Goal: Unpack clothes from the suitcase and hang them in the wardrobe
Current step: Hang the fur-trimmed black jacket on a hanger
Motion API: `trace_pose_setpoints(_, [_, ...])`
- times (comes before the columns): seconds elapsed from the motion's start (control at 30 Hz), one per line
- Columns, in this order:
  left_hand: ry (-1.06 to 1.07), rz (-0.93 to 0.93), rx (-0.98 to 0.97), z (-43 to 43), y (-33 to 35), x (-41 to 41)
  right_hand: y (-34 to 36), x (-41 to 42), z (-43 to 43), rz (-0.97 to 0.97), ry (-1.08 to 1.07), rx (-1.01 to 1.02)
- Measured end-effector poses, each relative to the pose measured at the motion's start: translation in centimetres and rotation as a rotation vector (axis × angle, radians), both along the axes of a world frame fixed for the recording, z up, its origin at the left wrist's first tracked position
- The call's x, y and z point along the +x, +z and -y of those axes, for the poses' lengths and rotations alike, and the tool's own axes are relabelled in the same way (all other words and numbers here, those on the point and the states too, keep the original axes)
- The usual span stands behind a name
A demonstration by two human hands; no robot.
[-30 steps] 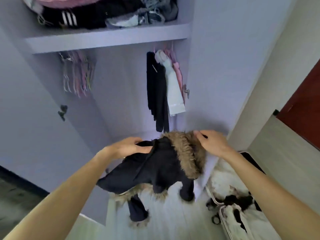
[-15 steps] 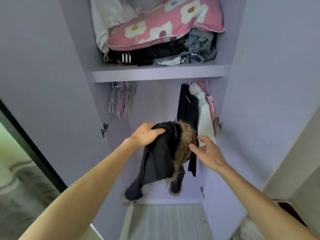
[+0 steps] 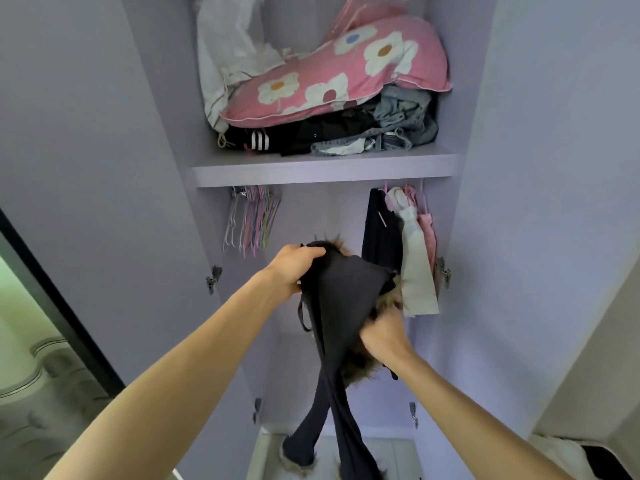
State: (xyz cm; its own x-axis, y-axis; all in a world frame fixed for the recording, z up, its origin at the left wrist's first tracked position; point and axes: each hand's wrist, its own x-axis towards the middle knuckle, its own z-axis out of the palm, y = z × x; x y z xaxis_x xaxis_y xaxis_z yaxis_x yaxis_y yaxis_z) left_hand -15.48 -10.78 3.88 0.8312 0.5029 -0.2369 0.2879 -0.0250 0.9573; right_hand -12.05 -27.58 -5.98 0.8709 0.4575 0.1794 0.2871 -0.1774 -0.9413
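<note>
A dark jacket (image 3: 343, 299) with brown fur trim hangs in mid-air in front of the open wardrobe (image 3: 519, 168), its two sleeves dangling down toward the wardrobe floor. The left hand (image 3: 294, 268) has its grip closed around the bunched top edge, while the right hand (image 3: 384, 337) clutches the fabric lower down by the fur, fingers wrapped tight. Just behind the jacket, on the right, a few garments hang from the rail: a black one (image 3: 379, 233), a white one (image 3: 415, 271) and a pink one (image 3: 429, 230). On the left of the rail a cluster of empty pastel hangers (image 3: 252, 220) dangles. On the shelf (image 3: 325, 168) above, a pink flowered pillow (image 3: 346, 74) lies on folded clothes.
</note>
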Motion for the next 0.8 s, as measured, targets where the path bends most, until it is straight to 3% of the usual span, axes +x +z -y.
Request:
trace_pose_setpoints(0.1, [0.004,-0.026,0.033,-1.3,-0.5,-0.7,1.7,2.1,-0.1,0.024,-0.167,0.02])
trace_pose_setpoints(0.2, [-0.11,-0.099,0.246,-3.2,-0.7,-1.1,4.2,3.6,0.0,0.142,-0.162,0.063])
trace_pose_setpoints(0.37, [-0.157,-0.324,0.712,-4.5,-0.9,-2.2,8.2,6.4,-0.7,0.286,-0.076,-0.241])
trace_pose_setpoints(0.53, [-0.308,0.021,0.566,-0.9,-0.6,-2.9,11.1,5.9,-2.3,0.319,0.041,-0.309])
trace_pose_setpoints(0.7, [-0.24,0.105,0.841,0.5,-1.0,-1.6,10.7,5.6,-2.5,0.303,0.143,-0.357])
trace_pose_setpoints(0.8, [-0.164,0.163,0.784,0.0,-0.8,-1.2,10.3,6.0,-1.2,0.35,0.169,-0.341])
